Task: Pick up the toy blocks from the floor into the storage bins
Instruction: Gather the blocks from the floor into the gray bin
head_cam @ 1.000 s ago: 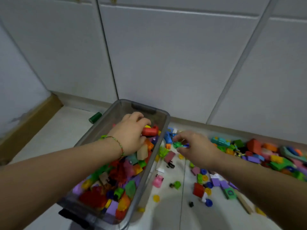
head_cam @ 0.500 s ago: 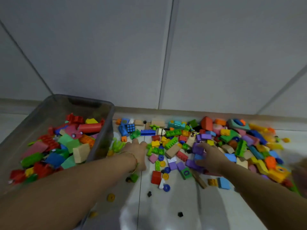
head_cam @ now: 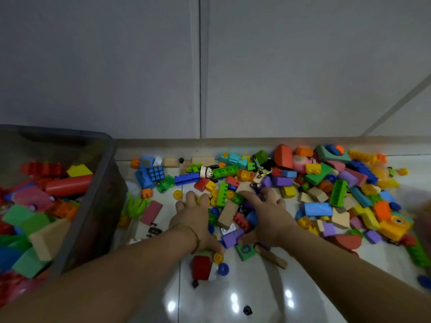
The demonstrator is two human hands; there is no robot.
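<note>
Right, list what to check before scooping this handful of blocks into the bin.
1. Left hand on the pile of blocks: ok, fingers spread over it.
2. Right hand on the pile: ok, fingers spread too.
3. Blocks between the hands: ok, a tan block lies there.
4. Blocks gripped: not ok, neither hand grips any.
5. Bin open, left of the hands: ok, no lid.
6. Room left in the bin: cannot tell, part is out of frame.

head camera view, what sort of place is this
Most likely a room in a home, perhaps a play area: a heap of colourful plastic toy blocks lies on a glossy white tiled floor, beside a translucent grey plastic storage bin, along pale flat-fronted cupboard doors.
</note>
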